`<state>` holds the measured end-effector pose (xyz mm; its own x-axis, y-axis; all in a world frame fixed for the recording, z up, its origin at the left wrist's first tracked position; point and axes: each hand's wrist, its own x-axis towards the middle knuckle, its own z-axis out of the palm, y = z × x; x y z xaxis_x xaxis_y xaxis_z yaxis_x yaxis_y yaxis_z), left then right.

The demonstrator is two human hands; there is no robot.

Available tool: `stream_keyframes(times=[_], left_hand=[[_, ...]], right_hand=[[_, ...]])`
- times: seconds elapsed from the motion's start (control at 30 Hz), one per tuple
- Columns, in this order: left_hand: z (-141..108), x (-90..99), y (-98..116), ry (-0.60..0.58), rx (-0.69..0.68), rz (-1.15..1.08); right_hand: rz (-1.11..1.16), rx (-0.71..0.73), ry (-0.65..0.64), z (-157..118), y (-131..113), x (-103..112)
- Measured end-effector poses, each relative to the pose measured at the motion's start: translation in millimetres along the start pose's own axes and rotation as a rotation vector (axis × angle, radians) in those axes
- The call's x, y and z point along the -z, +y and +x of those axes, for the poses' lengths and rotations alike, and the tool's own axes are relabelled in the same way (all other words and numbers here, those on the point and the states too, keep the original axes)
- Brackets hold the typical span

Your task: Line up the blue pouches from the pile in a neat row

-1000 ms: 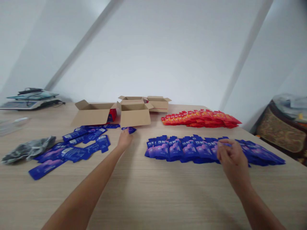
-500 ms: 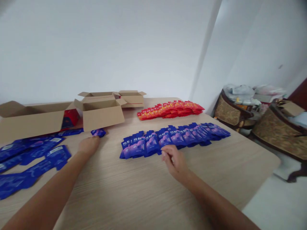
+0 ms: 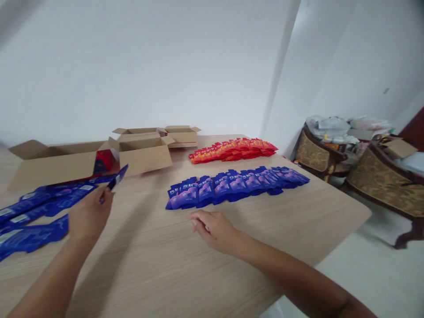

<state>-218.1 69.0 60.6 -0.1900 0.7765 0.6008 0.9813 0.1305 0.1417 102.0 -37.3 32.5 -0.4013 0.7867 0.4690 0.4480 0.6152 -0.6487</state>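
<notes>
My left hand [image 3: 90,215] is closed on the edge of a small blue pouch [image 3: 118,177], held tilted above the table and seen nearly edge-on. Just left of that hand, several blue pouches [image 3: 35,234] lie in overlapping strips. My right hand [image 3: 216,229] hovers in front of a long row of blue and purple pouches [image 3: 221,187], fingers curled in and nothing visible between them. The pouches in this row overlap, printed fronts upward. Behind it is a second overlapping row, of red and orange pouches [image 3: 236,150].
Open cardboard boxes stand along the back: a long one [image 3: 54,170] at left, another [image 3: 144,160] beside it and a smaller one [image 3: 181,139] behind. A red package [image 3: 104,160] sits between two boxes. Patterned chairs [image 3: 316,152] piled with bags are past the table's right edge.
My left hand has lifted the blue pouch off the table and drawn it back toward me. My right hand has shifted left, away from the middle of the blue row.
</notes>
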Motion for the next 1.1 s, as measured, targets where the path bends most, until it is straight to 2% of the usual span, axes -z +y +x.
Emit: stream_keyframes(times=[0.03,0.1,0.17,0.23,0.33,0.4,0.43,0.53,0.6,0.7,0.77,0.9,1.0,1.1], left_hand=[[-4,9.3,13,0.136,-0.115,-0.023],[-16,23.8,45,0.299,-0.403,-0.055],[-32,32.9,81,0.321,-0.728,-0.118],[-50,37.4,115,0.287,-0.942,-0.198],[-69,40.6,153,0.249,-1.036,-0.379],[-75,42.8,171,0.145,-0.972,-0.56],[-75,43.9,179,0.072,-0.884,-0.656],[-74,43.8,199,-0.189,-0.504,-0.877],[-74,40.1,210,-0.46,-0.356,-1.007],[-78,32.2,221,-0.922,-0.299,-1.255],[-82,28.4,224,-1.077,-0.245,-1.412],[-90,25.9,225,-1.132,-0.147,-1.543],[-96,25.9,228,-1.078,-0.089,-1.54],[-101,27.5,229,-1.028,-0.083,-1.485]], right_hand=[[0.125,-0.08,0.007,6,-4,-2],[0.45,-0.271,0.047,21,-12,-3],[0.759,-0.413,0.131,36,-18,-1],[0.946,-0.469,0.258,45,-20,5],[1.012,-0.469,0.48,44,-14,18],[0.992,-0.44,0.579,37,-5,27],[0.97,-0.419,0.6,33,-1,32],[0.833,-0.375,0.545,24,9,41],[0.686,-0.37,0.483,21,14,44],[0.475,-0.375,0.449,16,22,44],[0.336,-0.365,0.452,13,28,44],[0.016,-0.306,0.475,6,38,47],[-0.168,-0.293,0.487,5,36,48],[-0.261,-0.29,0.536,5,27,51]])
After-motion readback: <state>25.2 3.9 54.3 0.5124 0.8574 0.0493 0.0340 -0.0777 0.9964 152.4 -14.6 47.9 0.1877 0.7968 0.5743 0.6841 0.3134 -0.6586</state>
